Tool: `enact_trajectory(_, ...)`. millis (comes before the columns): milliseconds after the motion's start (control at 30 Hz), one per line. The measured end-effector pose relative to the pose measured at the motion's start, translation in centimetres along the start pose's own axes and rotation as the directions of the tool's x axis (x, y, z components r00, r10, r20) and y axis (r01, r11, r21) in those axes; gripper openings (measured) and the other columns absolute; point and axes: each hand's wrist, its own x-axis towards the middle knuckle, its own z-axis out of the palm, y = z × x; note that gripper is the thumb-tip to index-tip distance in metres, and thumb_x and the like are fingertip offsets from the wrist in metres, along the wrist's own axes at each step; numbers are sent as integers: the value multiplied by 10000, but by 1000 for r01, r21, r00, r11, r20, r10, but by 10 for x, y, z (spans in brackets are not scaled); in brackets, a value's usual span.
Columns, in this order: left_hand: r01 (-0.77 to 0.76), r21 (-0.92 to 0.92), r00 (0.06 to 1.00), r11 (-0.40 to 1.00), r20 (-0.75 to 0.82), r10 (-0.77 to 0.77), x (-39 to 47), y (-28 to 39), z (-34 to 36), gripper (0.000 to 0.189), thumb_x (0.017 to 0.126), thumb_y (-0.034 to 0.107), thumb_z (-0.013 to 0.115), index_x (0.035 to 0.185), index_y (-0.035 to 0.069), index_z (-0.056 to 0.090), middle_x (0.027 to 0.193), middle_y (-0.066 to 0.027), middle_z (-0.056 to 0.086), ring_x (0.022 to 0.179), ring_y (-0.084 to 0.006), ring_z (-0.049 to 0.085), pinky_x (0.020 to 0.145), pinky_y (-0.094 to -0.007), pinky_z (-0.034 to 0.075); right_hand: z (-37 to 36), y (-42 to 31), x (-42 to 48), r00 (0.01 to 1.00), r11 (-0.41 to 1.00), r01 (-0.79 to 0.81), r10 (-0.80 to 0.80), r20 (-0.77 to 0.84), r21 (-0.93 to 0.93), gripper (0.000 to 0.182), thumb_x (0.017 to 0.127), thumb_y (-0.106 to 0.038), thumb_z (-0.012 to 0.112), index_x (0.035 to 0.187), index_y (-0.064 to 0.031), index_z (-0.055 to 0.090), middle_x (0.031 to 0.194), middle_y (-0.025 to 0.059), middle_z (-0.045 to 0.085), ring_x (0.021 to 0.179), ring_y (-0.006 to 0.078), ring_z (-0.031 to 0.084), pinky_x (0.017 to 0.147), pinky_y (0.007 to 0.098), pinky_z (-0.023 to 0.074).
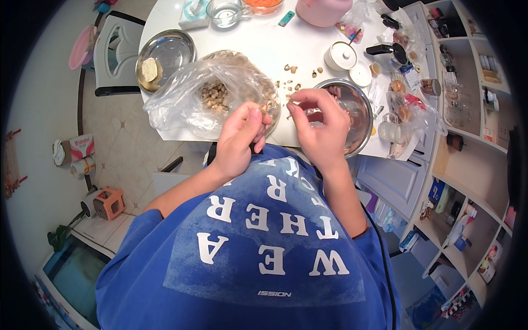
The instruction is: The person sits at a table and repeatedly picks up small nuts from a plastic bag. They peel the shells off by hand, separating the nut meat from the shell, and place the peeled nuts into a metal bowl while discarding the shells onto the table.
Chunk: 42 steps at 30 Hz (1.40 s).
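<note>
My left hand (243,138) is closed around a small brown piece (264,109), pinched between thumb and fingers in front of a clear plastic bag (173,93). Inside the bag's mouth lie many small brownish lumps (213,95), perhaps mushrooms. My right hand (321,126) pinches a tiny brown bit (290,102) between thumb and forefinger, beside the rim of a steel bowl (363,105). The hands are apart. Small brown pieces (293,69) lie scattered on the white table (251,41) beyond the right hand.
At the far left of the table stands a steel basin (173,45) with a pale yellow block. A lidded white pot (340,55), glass cup (225,14), tissue box (194,14) and pink container (324,10) stand farther back. Bags and jars crowd the right side.
</note>
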Motion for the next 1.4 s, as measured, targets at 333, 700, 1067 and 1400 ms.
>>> enact_trajectory(333, -67, -17, 988, 998, 140, 69, 0, -4, -6, 281, 1049, 333, 476, 923, 83, 466, 782, 20, 470, 603, -39, 388, 528, -186, 314, -2, -17, -2, 978, 982, 120, -143, 151, 147, 151, 764, 29, 756, 897, -9, 695, 853, 83, 683, 653, 137, 647, 540, 238, 518)
enact_trajectory(700, -79, 16, 970, 997, 232, 73, -1, -1, -9, 238, 1049, 284, 467, 907, 95, 444, 913, -10, 462, 677, -64, 398, 577, -201, 353, -7, -17, -4, 977, 986, 61, -91, 195, 154, 145, 754, 13, 774, 881, -17, 710, 817, 76, 690, 635, 133, 650, 538, 241, 514)
enact_trajectory(1067, -83, -12, 964, 996, 251, 84, -5, -3, -8, 234, 1021, 256, 538, 888, 79, 464, 844, -1, 446, 654, -60, 402, 574, -193, 324, -17, -20, -3, 950, 988, 30, -76, 303, 154, 128, 752, 16, 764, 856, -2, 691, 811, 79, 687, 637, 142, 653, 540, 256, 521)
enact_trajectory(1400, 41, -140, 980, 989, 198, -13, -12, -3, -5, 223, 1034, 257, 517, 913, 78, 462, 797, 7, 461, 630, -47, 392, 556, -197, 323, -16, -16, -6, 931, 983, 55, -114, 346, 178, 121, 760, 30, 725, 856, 16, 653, 811, 94, 659, 639, 176, 646, 555, 274, 523)
